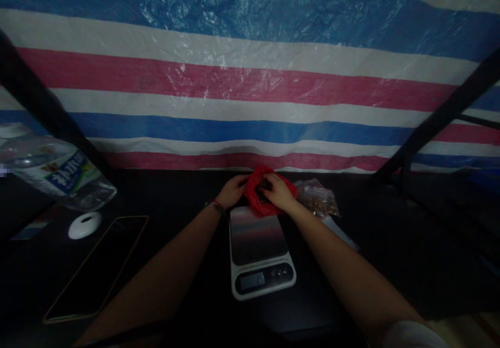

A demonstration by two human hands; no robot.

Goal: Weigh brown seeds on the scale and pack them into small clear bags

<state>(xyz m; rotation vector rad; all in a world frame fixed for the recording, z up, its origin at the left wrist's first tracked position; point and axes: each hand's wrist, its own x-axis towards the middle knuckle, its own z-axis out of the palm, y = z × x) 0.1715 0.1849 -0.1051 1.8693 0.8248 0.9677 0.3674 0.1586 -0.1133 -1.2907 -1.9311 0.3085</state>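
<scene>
A red plastic bag point(261, 209) sits with its mouth gathered wide, just beyond the steel plate of a white digital kitchen scale point(259, 238). On the bag's left rim, the fingers of my left hand point(232, 191) are closed on the plastic. My right hand point(280, 194) reaches into the mouth from the right, fingers bent and closed over dark brown contents. What its fingertips hold is hidden. Right of the bag lie clear zip bags point(321, 200) filled with small brown dried pieces. The scale's plate is bare and its display is lit, but the digits are hard to read.
A phone point(97, 270) lies at left, near a white oval case point(85, 225) and a large clear plastic bottle point(58, 168). White flat bags point(340, 232) rest under my right forearm. Black frame bars point(433, 124) slant on both sides before a striped tarp point(250, 82).
</scene>
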